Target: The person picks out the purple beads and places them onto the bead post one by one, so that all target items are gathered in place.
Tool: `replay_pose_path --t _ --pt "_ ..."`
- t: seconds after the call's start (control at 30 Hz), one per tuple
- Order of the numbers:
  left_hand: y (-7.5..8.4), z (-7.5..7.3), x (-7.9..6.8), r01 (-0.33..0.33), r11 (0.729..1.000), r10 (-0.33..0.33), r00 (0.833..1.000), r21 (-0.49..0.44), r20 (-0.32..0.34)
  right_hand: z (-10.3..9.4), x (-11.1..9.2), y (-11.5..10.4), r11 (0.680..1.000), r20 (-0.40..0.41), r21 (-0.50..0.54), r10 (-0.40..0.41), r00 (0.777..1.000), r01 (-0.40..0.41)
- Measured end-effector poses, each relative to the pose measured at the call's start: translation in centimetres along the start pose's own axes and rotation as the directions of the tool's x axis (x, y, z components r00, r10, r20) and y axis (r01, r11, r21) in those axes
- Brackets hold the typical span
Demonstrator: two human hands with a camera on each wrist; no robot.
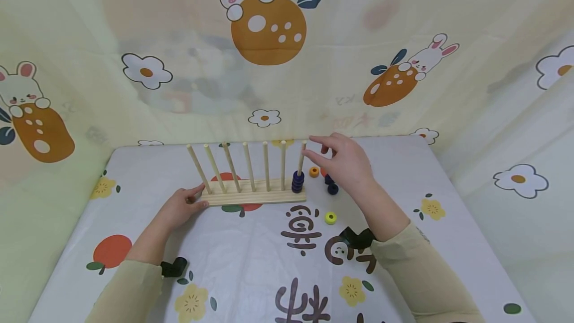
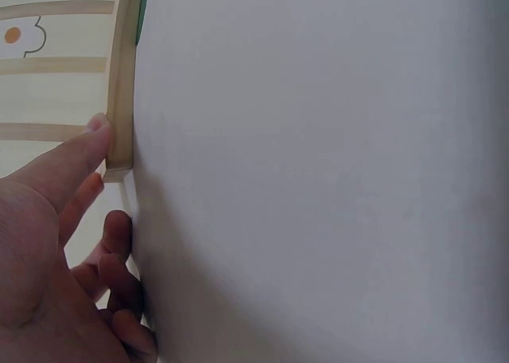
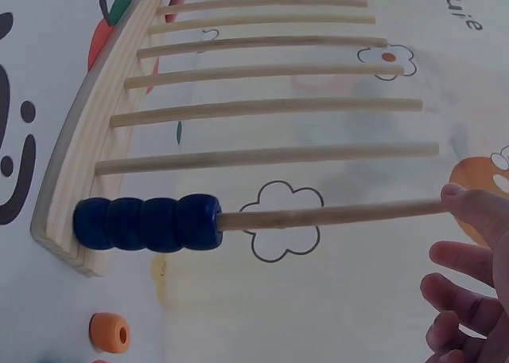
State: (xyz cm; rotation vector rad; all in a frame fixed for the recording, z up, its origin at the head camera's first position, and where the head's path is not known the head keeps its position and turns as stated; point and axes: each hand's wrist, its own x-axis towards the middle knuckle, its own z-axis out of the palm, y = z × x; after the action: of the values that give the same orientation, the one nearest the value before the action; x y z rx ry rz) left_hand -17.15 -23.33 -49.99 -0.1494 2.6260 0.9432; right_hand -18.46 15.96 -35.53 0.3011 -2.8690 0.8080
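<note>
Above blue beads [image 1: 298, 182], the right hand [image 1: 346, 160], fingers parted, empty, hangs at the end peg [image 1: 301, 160]; the left hand [image 1: 181, 208] pinches the wooden base [image 1: 255, 197], best kept steady.

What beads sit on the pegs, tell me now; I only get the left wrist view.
Observer: Four dark blue beads are stacked on the rightmost peg of the wooden rack.
Operator: Locate the right hand.
Observer: The right hand is by that peg's upper end, above the stack.
Operator: Now give me the loose bead nearest the person.
Observer: A yellow bead lies on the table, in front of the rack's right end.
</note>
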Motion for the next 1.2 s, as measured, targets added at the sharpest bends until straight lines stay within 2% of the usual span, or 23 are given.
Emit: replay_pose_path --t 0.23,0.63,0.9,1.2 --pt "0.0 -0.1 -0.1 -0.006 1.000 0.006 1.000 -0.004 -0.003 0.4 -0.1 1.6 1.000 0.024 -0.018 -0.006 1.000 0.007" --pt "-0.1 -0.1 0.0 -0.009 1.000 0.009 1.000 -0.009 0.002 1.5 -0.5 4.5 0.996 0.090 -0.060 0.074 0.993 -0.068" --pt "-0.1 0.0 0.1 -0.004 1.000 0.004 1.000 -0.007 0.001 2.4 -1.1 6.4 0.991 0.141 -0.066 0.122 0.982 -0.113" --pt "-0.1 0.0 0.1 -0.006 1.000 0.006 1.000 0.001 0.001 4.0 -1.8 8.4 0.981 0.185 -0.120 0.170 0.968 -0.150"
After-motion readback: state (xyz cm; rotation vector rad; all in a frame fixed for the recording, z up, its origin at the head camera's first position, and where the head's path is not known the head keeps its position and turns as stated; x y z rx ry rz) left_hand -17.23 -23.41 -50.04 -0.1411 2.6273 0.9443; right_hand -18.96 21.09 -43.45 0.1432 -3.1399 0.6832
